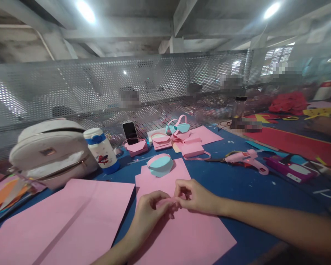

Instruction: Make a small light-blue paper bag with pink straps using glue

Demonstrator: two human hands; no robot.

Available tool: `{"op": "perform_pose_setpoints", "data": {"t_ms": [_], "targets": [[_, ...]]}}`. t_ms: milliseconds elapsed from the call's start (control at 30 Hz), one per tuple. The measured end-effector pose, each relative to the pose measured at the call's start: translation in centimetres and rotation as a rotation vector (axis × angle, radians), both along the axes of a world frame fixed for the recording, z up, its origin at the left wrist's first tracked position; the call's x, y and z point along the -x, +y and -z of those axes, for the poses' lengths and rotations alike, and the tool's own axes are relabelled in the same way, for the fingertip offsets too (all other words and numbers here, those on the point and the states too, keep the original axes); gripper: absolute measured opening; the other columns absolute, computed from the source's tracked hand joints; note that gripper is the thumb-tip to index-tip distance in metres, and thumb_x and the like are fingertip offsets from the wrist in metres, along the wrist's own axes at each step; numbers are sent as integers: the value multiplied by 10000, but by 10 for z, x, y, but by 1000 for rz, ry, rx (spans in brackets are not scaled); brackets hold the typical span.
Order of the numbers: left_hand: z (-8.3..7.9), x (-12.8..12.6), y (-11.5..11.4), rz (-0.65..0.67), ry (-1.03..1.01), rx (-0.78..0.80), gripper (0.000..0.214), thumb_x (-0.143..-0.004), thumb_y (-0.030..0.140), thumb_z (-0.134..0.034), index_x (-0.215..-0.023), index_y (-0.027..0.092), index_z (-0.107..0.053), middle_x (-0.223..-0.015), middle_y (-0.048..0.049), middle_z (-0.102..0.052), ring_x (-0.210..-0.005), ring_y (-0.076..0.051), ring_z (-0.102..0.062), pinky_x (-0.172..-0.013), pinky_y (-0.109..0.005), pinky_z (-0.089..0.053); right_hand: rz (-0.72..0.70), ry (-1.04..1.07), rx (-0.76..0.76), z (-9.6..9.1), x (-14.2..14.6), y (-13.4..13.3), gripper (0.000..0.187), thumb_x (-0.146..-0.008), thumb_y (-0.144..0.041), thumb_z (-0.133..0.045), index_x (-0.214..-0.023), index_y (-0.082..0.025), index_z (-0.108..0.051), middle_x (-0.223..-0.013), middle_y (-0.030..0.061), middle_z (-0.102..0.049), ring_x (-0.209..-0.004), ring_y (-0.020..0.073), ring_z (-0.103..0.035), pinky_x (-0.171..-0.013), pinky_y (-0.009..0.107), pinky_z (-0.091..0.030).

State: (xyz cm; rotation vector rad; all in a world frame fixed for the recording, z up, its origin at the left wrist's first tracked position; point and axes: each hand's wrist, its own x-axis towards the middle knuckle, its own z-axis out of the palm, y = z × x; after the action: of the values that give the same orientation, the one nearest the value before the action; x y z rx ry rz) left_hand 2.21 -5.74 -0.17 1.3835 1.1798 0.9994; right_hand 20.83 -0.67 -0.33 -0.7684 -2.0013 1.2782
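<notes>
My left hand and my right hand meet near the middle of the view, thumbs and fingertips pinched together. Between them is a small pink paper piece, mostly hidden by my fingers, so its shape is unclear. Both hands are above a large pink paper sheet on the blue table. Just beyond them sits a small light-blue paper bag with a pink strap. A second large pink sheet with a crease lies to the left.
A pink glue gun and dark scissors lie right, near a purple box. Behind stand small pink paper bags, a phone, a bottle and a white backpack. A perforated metal screen borders the table.
</notes>
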Motion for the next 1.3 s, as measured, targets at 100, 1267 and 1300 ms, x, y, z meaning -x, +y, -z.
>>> {"op": "perform_pose_setpoints", "data": {"t_ms": [100, 1267, 1300], "targets": [[3, 0, 1, -13, -93, 51, 274, -817, 370, -713, -725, 111, -713, -731, -112, -758, -578, -160, -664, -544, -225, -484, 13, -22, -42, -1, 0, 0, 95, -739, -94, -599, -715, -175, -555, -612, -50, -542, -553, 88, -451, -509, 200, -337], [1, 1, 1, -67, -171, 52, 353, -754, 429, -770, -708, 89, -692, -689, -163, -765, -570, -194, -697, -526, -248, -493, 67, 130, 279, 0, -4, 19, 266, -662, -318, -787, -629, -150, -584, -601, 6, -663, -520, 120, -610, -484, 226, -495], [1, 1, 0, -62, -179, 51, 340, -762, 419, -765, -709, 92, -690, -691, -159, -766, -571, -191, -696, -533, -248, -494, 61, 129, 260, -1, -3, 18, 222, -661, -273, -782, -655, -152, -596, -633, -3, -658, -570, 120, -614, -537, 232, -511]]}}
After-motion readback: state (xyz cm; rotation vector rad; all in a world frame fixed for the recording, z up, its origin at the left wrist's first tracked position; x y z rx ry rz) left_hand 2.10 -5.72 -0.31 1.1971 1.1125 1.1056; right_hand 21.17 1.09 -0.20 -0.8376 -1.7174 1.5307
